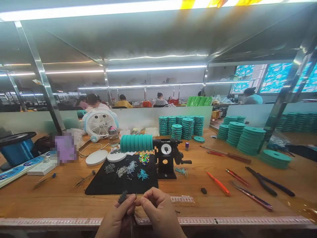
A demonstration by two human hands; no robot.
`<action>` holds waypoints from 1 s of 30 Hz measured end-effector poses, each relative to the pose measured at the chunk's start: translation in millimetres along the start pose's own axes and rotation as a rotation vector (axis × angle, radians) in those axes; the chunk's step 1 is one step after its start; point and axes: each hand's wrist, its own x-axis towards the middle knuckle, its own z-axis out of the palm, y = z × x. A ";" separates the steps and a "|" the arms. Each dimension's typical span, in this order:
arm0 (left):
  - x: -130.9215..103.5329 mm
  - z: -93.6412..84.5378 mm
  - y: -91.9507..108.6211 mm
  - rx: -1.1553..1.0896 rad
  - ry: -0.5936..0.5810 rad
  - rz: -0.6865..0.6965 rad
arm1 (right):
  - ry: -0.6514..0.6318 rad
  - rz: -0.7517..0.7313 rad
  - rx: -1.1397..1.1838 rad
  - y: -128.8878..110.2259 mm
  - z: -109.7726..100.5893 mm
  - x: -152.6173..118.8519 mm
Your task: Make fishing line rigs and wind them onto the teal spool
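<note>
Though the right hand is pinched, its contents are unclear.
The left hand's pinched tuft could be dropped if loosely gripped.

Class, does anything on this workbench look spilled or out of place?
Possibly: some turquoise bits lie loose on the benchtop beside the black machine, off the black mat, where a similar pile sits.

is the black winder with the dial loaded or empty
Loaded: a row of teal spools sits side by side on the black winder, sticking out to the left of its dial.
</note>
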 end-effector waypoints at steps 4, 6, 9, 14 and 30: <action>-1.1 -2.2 -2.1 -0.024 -0.038 -0.046 | 0.004 -0.017 0.004 3.6 1.9 -1.3; -1.3 -5.4 -4.0 -0.033 -0.052 -0.076 | 0.013 -0.030 0.024 6.7 2.6 -0.9; -0.9 -10.1 -6.8 -0.044 -0.057 -0.093 | 0.023 -0.030 0.023 9.1 3.0 0.1; -0.1 -9.5 -8.2 -0.072 -0.063 -0.072 | 0.015 0.000 0.018 7.6 2.4 1.6; 0.9 -12.0 3.6 0.532 -0.023 0.198 | -0.065 0.056 0.083 3.4 -3.4 2.9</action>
